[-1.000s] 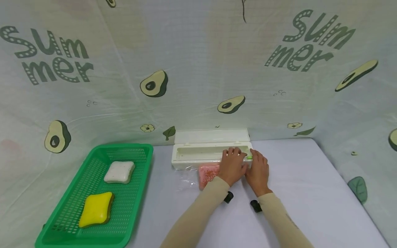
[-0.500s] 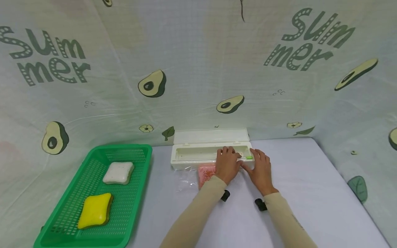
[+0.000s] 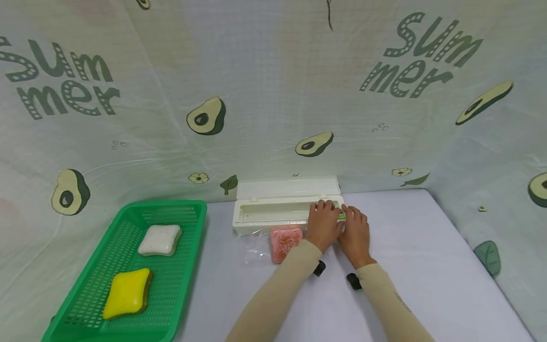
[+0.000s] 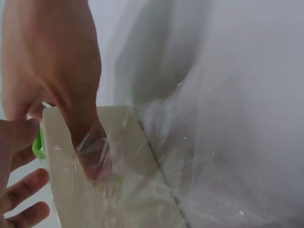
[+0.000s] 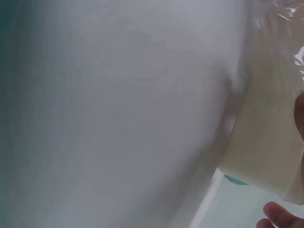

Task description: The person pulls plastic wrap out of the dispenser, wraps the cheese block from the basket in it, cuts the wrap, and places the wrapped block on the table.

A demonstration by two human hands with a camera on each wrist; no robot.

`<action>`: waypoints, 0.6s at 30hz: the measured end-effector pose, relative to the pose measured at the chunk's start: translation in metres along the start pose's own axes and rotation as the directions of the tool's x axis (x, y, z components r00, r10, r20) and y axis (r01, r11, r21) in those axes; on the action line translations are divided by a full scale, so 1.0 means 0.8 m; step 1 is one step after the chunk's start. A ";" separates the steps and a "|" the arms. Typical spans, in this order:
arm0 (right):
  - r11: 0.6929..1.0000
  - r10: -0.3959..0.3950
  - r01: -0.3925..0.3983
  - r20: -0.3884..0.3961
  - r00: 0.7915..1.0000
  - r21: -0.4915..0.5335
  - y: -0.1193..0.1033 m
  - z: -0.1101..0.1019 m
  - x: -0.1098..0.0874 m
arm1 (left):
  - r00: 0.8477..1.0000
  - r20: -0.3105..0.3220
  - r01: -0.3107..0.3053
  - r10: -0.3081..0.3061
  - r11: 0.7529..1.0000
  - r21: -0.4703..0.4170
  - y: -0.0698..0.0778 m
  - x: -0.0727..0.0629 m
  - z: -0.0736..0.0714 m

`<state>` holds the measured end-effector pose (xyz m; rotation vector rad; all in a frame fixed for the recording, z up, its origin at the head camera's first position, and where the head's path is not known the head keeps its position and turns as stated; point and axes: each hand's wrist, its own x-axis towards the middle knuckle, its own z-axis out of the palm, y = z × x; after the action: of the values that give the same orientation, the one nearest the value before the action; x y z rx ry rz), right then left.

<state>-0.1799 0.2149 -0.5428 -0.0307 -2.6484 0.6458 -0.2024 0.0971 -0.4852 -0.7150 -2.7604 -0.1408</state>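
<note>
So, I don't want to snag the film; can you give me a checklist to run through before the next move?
1. Lid open behind the white box: ok.
2. Right hand gripping the white box's right end: ok.
3. Green slider at that end: ok, left hand near it.
4. Film lying smooth: not ok, wrinkled left of the pink piece.
5. Film cut: cannot tell, the hands hide part of it.

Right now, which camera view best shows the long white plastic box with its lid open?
The head view: the long white plastic box shows nearly whole, raised lid included, though the left hand and right hand cover part. Both wrist views show only one end, cut off by the frame, partly under clear plastic film.
</note>
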 end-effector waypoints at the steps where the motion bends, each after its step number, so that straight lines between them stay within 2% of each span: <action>1: 1.000 -0.011 0.011 -0.008 1.000 -0.009 -0.001 0.001 0.000 | 1.000 -0.008 0.003 -0.003 1.000 0.007 0.002 0.002 0.001; 7: 0.996 -0.076 0.073 -0.060 0.995 -0.048 -0.003 0.003 -0.001 | 0.999 -0.035 0.017 -0.017 1.000 0.020 0.010 0.010 0.010; 18: 0.999 -0.017 0.017 -0.009 1.000 -0.038 -0.003 0.003 0.001 | 0.999 0.008 0.038 -0.039 0.999 0.030 0.009 0.015 0.010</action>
<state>-0.1814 0.2119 -0.5429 -0.0216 -2.6493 0.5889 -0.2106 0.1104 -0.4889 -0.6567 -2.7797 -0.1045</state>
